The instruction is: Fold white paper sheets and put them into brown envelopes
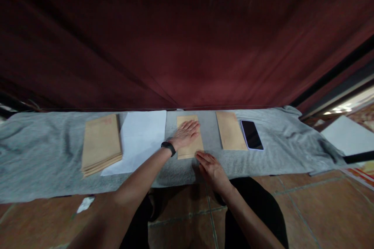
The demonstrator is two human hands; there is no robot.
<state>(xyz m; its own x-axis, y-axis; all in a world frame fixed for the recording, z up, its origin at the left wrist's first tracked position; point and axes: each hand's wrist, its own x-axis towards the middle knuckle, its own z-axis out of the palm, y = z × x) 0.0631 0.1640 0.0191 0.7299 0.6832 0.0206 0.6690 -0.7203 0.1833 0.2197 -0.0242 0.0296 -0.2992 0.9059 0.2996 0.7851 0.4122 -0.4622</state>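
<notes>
A brown paper envelope [187, 151] lies on the grey cloth in front of me. My left hand [186, 133] rests flat across its upper part, fingers stretched out and pointing right. At the envelope's lower right corner, my right hand [212, 169] touches the edge with its fingertips; the fingers lie extended and close together, and I see nothing held in them. To the left is white paper [143, 138], and beyond it a stack of brown envelopes [101, 140]. Another brown envelope [231, 132] lies to the right.
A phone [253, 135] in a pale purple case lies right of the single envelope. Grey cloth [286, 144] covers the long narrow surface. A dark red panel [187, 46] rises behind it. On the tiled floor is a crumpled white scrap [85, 204].
</notes>
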